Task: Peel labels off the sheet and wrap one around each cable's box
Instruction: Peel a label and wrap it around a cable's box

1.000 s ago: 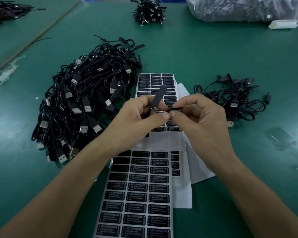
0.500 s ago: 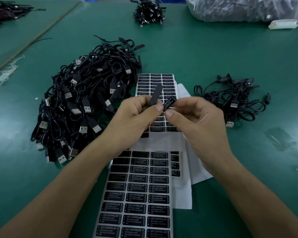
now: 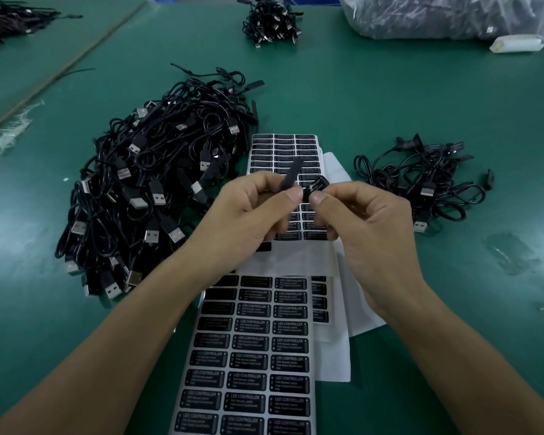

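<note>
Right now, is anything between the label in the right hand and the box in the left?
Nothing visible. The label, pinched in the right hand, sits just beside the box held up by the left hand, above the label sheets.

Both hands raised together, left hand (image 3: 248, 211) and right hand (image 3: 368, 227) fingers pinched.

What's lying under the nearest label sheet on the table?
Plain white backing sheets stick out from under the nearest label sheet on its right side. Whatever lies beneath its middle is covered.
</note>
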`<act>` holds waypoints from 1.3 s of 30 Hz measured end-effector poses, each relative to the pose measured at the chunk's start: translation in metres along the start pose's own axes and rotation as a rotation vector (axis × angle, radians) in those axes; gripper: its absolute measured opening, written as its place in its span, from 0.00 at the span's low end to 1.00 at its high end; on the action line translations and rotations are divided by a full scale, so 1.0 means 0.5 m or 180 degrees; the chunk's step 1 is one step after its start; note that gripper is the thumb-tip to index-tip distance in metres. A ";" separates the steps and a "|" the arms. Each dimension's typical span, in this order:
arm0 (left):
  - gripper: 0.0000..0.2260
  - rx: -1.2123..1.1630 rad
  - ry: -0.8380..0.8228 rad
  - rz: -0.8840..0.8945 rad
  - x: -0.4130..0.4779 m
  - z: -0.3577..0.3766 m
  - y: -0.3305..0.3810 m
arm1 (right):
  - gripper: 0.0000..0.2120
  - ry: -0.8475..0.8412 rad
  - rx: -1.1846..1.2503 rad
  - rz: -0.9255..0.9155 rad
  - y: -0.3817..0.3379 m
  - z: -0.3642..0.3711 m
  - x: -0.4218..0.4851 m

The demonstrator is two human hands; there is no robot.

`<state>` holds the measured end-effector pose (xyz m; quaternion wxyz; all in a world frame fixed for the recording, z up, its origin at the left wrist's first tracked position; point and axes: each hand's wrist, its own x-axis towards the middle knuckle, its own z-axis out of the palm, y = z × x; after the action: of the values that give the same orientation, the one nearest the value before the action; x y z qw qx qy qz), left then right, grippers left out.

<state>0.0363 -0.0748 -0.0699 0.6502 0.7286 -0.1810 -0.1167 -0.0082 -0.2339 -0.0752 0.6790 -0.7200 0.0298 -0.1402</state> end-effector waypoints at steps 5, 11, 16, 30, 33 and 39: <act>0.01 -0.0138 0.0049 0.0008 -0.001 -0.003 0.002 | 0.09 0.0180 0.0106 -0.0101 -0.002 -0.004 0.003; 0.04 -0.0168 -0.0102 0.0058 -0.001 -0.001 0.003 | 0.07 0.0023 0.0244 -0.0016 -0.002 0.002 0.001; 0.05 -0.0243 -0.0286 0.0064 0.000 -0.001 0.001 | 0.09 0.0012 0.0240 -0.0025 -0.003 0.001 0.002; 0.03 -0.0245 -0.0652 -0.0045 -0.003 -0.006 -0.003 | 0.08 0.0044 0.0244 -0.0135 -0.004 0.003 0.001; 0.05 -0.0165 -0.0646 0.0000 -0.002 -0.008 -0.002 | 0.08 0.0026 0.0356 -0.0174 -0.007 0.004 -0.001; 0.07 -0.0076 -0.0603 0.0024 -0.002 -0.007 -0.004 | 0.08 0.0022 0.0289 -0.0240 -0.010 0.005 -0.004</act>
<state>0.0372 -0.0709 -0.0717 0.6393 0.7058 -0.2429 -0.1848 -0.0103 -0.2304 -0.0709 0.7051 -0.6886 -0.0015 -0.1694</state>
